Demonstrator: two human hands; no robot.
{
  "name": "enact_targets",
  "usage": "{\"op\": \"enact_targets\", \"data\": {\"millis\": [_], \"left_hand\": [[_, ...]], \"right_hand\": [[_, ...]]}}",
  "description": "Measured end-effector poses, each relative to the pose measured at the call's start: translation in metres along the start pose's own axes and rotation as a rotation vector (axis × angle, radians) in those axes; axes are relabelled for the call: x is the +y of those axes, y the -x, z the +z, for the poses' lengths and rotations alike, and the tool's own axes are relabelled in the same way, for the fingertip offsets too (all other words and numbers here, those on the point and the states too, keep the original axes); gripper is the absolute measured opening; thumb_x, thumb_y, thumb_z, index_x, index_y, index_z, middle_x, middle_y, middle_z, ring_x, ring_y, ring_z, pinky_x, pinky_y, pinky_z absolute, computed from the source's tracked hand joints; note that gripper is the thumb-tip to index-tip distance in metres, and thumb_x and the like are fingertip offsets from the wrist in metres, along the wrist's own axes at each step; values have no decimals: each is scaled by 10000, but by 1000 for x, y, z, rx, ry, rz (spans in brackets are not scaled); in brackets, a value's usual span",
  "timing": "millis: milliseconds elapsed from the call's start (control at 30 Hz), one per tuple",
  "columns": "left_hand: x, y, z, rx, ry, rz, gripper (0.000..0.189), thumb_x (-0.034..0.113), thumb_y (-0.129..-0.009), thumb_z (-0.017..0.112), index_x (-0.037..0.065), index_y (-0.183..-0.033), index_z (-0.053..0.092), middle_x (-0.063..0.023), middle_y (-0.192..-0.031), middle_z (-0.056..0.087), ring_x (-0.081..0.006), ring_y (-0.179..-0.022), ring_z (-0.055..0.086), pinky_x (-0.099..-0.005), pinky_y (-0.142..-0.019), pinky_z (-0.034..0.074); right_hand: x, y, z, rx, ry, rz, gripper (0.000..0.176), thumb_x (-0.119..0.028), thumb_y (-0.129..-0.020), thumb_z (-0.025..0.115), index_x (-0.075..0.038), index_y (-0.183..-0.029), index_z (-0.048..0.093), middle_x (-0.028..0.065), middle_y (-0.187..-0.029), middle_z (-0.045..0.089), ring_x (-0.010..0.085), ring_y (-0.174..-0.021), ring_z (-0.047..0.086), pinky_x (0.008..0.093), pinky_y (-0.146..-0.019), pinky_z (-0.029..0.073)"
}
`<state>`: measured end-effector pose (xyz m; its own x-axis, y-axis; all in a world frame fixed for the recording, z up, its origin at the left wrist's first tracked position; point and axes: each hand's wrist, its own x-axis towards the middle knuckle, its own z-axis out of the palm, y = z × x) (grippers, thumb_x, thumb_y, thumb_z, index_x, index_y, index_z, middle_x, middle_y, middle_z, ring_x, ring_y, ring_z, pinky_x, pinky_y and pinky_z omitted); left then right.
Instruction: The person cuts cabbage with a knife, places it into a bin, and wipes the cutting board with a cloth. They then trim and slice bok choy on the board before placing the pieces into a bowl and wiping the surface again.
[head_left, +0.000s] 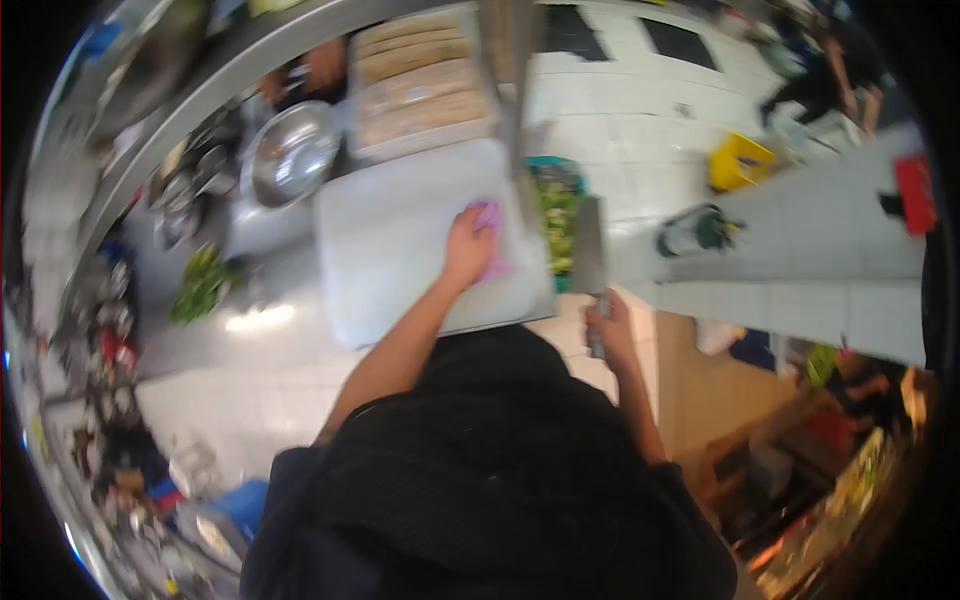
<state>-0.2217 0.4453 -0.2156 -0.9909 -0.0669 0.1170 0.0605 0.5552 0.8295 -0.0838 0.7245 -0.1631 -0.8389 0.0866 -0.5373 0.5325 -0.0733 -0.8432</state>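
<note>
My left hand (pixel 468 250) presses a pink cloth (pixel 490 250) onto a large white cutting board (pixel 385 240), near its right side. Its fingers are closed over the cloth. Off the board's right edge, my right hand (pixel 612 325) grips a knife (pixel 590 250) by the handle, with the wide blade pointing away from me. Just left of the blade and lower than the board, a green basket (pixel 560 163) holds cut green vegetables (pixel 555 215).
Beyond the board stands a tray (pixel 425 145) of long pale packages. A metal bowl (pixel 292 155) and leafy greens (pixel 200 285) are on the steel counter (pixel 270 270) to the left. A yellow bucket (pixel 738 162) is on the tiled floor, and another person (pixel 845 70) is at the far right.
</note>
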Motion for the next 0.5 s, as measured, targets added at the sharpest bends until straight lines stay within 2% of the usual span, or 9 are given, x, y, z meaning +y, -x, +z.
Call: {"op": "enact_targets", "data": {"millis": [100, 133, 167, 200, 233, 300, 333, 433, 500], "left_hand": [[69, -11, 10, -174, 285, 55, 399, 3, -912, 525, -12, -1299, 620, -207, -1168, 599, -387, -1144, 616, -433, -982, 518], [96, -8, 6, -208, 257, 202, 432, -38, -913, 491, 38, -1315, 628, -215, -1236, 568, -389, -1144, 618, -435, -984, 526], [142, 0, -10, -460, 326, 36, 443, -3, -916, 562, 96, -1343, 625, -218, -1291, 532, -392, -1090, 616, -452, -966, 543], [146, 2, -2, -477, 107, 474, 524, 28, -901, 625, 189, -1399, 601, -212, -1318, 512, -398, -1082, 613, -465, -941, 561], [145, 3, 6, -474, 110, 483, 524, 28, -901, 625, 189, -1399, 601, -212, -1318, 512, -398, -1082, 613, -465, -941, 561], [142, 3, 25, -575, -212, 838, 623, -16, -886, 612, 283, -1432, 597, -190, -1258, 543, -363, -1118, 630, -465, -866, 592], [143, -9, 31, -578, -209, 882, 635, 16, -889, 623, 326, -1442, 585, -196, -1275, 548, -368, -1119, 630, -457, -887, 587], [146, -59, 45, -474, -304, 790, 597, 37, -899, 610, 301, -1434, 591, -204, -1285, 559, -382, -1118, 628, -454, -924, 573], [149, -82, 45, -542, -375, 496, 599, 13, -907, 569, 245, -1459, 554, -196, -1279, 555, -409, -1152, 610, -464, -944, 556]], "right_hand": [[-21, -13, -2, -153, -220, -87, 310, -21, -922, 655, -26, -1216, 554, 28, -784, 569, 122, -542, 574, 288, -468, 484], [-29, -15, -1, -134, -219, -99, 310, -21, -922, 655, -26, -1216, 554, 28, -784, 569, 122, -542, 574, 288, -468, 484], [-39, -13, -1, -144, -259, -100, 317, -13, -916, 658, -25, -1215, 553, 27, -786, 567, 122, -537, 569, 286, -464, 481], [-48, -11, 1, -160, -297, -101, 325, -5, -910, 661, -24, -1215, 552, 26, -788, 565, 121, -531, 564, 284, -460, 477], [-54, -7, 0, -158, -295, -110, 325, -5, -910, 661, -24, -1215, 552, 26, -788, 565, 121, -531, 564, 284, -460, 477], [-63, 8, -10, -107, -147, -144, 343, 10, -892, 664, -24, -1215, 552, 24, -783, 557, 120, -522, 555, 276, -452, 467], [-68, 20, -21, -90, -145, -154, 343, 10, -892, 664, -24, -1215, 552, 24, -783, 557, 120, -522, 555, 276, -452, 467], [-61, 71, -61, -211, -130, -61, 360, 25, -877, 658, -22, -1218, 554, 23, -773, 548, 117, -516, 545, 266, -449, 460], [-46, 96, -81, -261, -212, -75, 404, 33, -870, 661, -13, -1257, 552, 21, -752, 540, 112, -509, 536, 258, -449, 457]]}}
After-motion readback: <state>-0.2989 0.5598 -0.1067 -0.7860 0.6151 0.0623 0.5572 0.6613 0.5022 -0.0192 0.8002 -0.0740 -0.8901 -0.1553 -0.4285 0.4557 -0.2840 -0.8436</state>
